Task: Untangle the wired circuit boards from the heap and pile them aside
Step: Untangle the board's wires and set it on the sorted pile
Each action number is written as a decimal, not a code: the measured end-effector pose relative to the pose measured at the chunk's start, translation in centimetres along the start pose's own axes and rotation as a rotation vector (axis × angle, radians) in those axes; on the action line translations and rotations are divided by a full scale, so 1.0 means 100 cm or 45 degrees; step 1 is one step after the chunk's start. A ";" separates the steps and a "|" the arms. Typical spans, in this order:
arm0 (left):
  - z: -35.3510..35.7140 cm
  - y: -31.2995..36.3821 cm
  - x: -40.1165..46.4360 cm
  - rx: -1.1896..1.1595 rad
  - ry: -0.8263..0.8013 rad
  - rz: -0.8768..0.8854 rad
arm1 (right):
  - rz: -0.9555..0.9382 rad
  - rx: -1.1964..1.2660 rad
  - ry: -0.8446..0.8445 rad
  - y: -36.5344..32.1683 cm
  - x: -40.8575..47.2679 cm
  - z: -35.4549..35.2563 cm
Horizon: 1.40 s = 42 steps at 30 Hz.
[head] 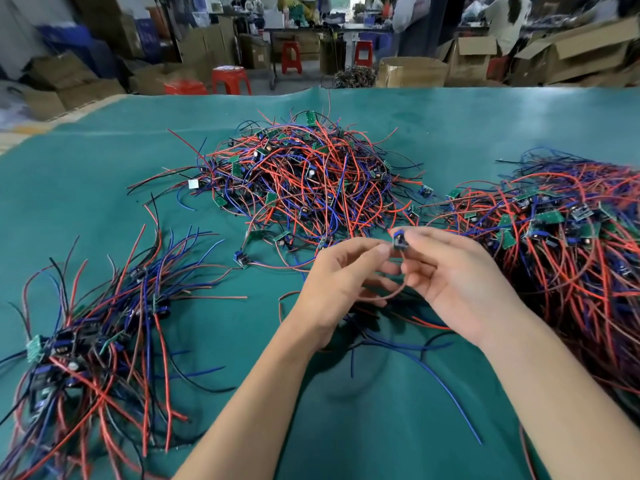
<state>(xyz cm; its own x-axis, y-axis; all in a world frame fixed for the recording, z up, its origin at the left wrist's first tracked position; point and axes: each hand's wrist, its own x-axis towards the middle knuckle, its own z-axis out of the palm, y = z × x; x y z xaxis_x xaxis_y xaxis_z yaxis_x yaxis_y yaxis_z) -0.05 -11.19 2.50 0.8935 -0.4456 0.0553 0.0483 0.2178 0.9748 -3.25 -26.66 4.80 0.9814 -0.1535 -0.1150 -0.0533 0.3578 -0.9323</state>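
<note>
Head view looks down on a green bench (450, 133) covered with wired circuit boards. Taking the central heap (301, 185) as the landmark: just in front of it, above the bench, the right hand (446, 282) pinches a small circuit board (399, 241) between thumb and forefinger, and the left hand (341, 282), fingers curled, touches the same board with its fingertips. A reddish wire (381, 295) loops between the two palms, and a blue wire (446, 386) trails below them toward the near edge. Left of the heap and nearer the camera lies a sorted pile (97, 341), its wires fanned out. Right of the heap sprawls another tangled mass (561, 244).
</note>
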 end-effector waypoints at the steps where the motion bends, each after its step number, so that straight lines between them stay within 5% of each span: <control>1: 0.000 0.000 -0.001 -0.002 -0.038 0.002 | 0.004 -0.031 0.004 0.004 -0.001 0.000; 16: 0.005 -0.003 -0.001 0.035 0.091 -0.044 | -0.296 -0.292 -0.031 0.019 -0.004 0.001; 25: 0.007 -0.001 -0.001 0.005 -0.020 -0.076 | -0.346 -0.223 0.011 0.021 -0.005 0.004; 34: 0.005 0.001 -0.004 0.061 -0.304 -0.098 | -0.557 -0.110 0.399 -0.001 0.001 -0.012; 42: 0.006 0.002 -0.005 -0.019 -0.252 -0.109 | -0.952 -0.214 0.860 -0.032 -0.002 -0.045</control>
<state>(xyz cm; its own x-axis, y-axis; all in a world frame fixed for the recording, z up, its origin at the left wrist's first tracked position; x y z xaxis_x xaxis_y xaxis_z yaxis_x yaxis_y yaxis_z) -0.73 -11.40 2.83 0.7808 -0.6246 0.0151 0.1284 0.1840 0.9745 -4.10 -31.92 6.25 0.4676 -0.7908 0.3949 0.4542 -0.1684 -0.8749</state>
